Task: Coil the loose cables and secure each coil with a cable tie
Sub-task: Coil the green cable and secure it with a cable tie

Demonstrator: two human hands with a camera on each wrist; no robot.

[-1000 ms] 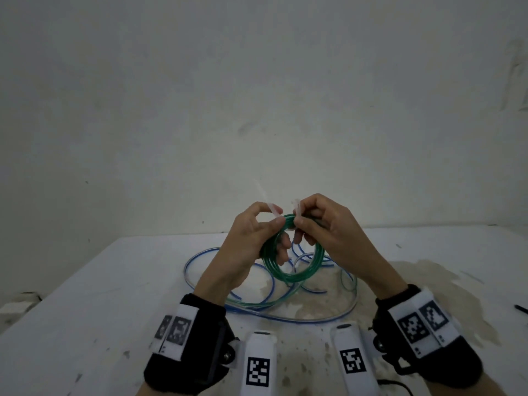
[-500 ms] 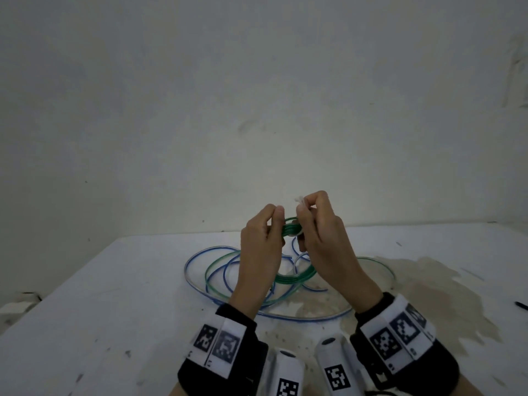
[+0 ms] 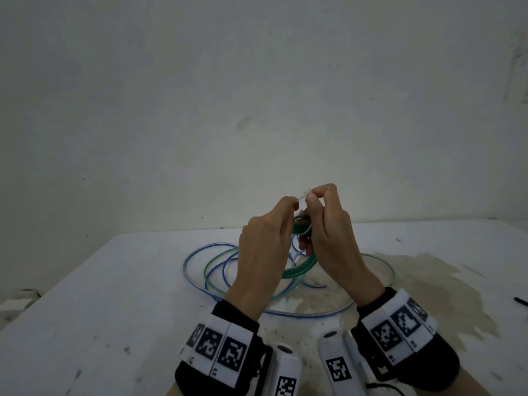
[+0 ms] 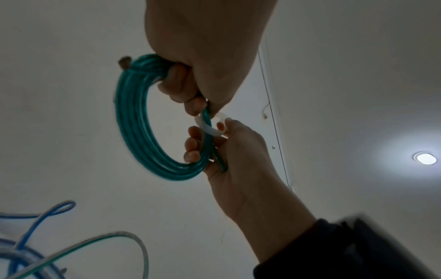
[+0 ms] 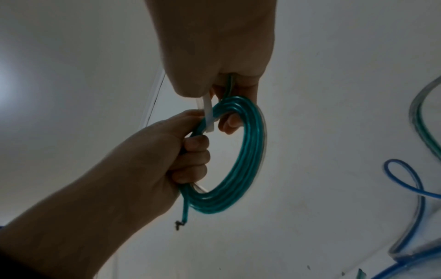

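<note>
We hold a green cable coil (image 3: pixel 300 227) above the table's (image 3: pixel 85 295) middle. Our left hand (image 3: pixel 264 247) and right hand (image 3: pixel 328 232) each grip the coil and pinch the white cable tie (image 4: pixel 210 128) looped around it.

coil (image 3: pixel 300 227) between left hand (image 3: pixel 264 250) and right hand (image 3: pixel 333 238) | above table (image 3: pixel 85 310) — loose cables (image 3: pixel 205 270) beneath

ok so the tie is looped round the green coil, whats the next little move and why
Probably pull the tie's free end to cinch it. The white cable tie still forms a slack loop round the green coil, so the strands are not bound yet. Both the left hand and the right hand pinch the tie above the coil, and loose blue cable on the table waits its turn.
</note>
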